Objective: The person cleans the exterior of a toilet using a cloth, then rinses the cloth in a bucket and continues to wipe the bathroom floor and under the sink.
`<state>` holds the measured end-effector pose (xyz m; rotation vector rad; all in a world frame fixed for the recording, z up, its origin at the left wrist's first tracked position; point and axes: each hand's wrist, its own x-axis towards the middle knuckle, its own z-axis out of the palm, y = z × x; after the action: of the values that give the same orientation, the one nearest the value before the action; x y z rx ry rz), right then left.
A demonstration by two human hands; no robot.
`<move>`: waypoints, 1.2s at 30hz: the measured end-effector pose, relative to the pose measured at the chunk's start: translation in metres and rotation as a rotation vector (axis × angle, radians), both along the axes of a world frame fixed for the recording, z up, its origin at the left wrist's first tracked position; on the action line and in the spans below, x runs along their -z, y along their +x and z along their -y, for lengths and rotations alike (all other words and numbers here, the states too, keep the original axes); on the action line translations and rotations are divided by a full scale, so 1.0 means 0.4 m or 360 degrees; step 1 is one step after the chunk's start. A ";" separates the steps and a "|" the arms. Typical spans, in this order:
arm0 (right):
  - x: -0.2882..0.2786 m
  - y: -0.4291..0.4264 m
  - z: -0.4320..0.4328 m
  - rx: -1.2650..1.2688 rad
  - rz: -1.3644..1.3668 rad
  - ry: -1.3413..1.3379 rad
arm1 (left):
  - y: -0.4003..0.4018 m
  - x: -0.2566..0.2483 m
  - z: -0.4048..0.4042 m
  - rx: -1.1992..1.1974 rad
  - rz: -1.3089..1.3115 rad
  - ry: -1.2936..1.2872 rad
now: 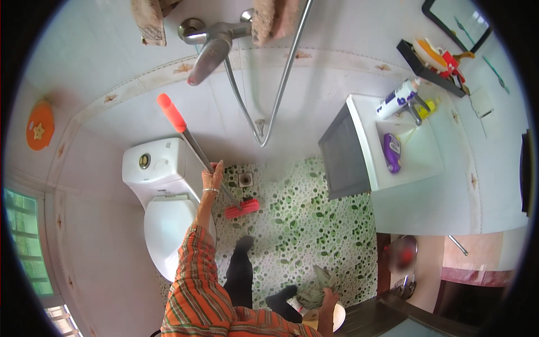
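Note:
My left hand (213, 177), a bracelet at its wrist, grips the metal pole of a long-handled floor scrub brush (196, 145). The pole has a red-orange grip (172, 113) at its upper end, tilted toward the wall. Its pink brush head (242, 209) rests on the pebble-patterned floor near a square drain (245, 179). At the lower right, my right hand (329, 298) holds a crumpled grey-green cloth (313, 292). Partly hidden below that hand and cloth is a pale round container (339, 316).
A white toilet (168, 236) stands close to my left arm. To the right, a washbasin (412, 177) holds a purple bottle (392, 152). A shower mixer (214, 50) with a looping hose (282, 88) juts from the wall ahead. A dark doorway threshold (391, 307) lies lower right.

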<state>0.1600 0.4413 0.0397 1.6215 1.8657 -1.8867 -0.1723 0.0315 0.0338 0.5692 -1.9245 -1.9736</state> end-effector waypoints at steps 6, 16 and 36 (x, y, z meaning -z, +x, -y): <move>-0.012 -0.061 0.058 -0.0445 0.0172 0.0437 | -0.144 0.046 0.060 -0.0194 0.0023 0.0127; -0.205 -0.174 0.123 -0.0174 -0.0190 -0.0252 | -0.236 0.091 0.163 -0.0057 0.0247 -0.0062; 0.050 -0.457 0.121 -0.1671 -0.0441 -0.0483 | 0.391 -0.034 -0.487 0.0926 0.1776 0.0600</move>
<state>-0.0229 0.3928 0.0199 0.1592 1.7985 -1.7408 -0.0160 0.2263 0.0476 1.6439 -2.4968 -2.7471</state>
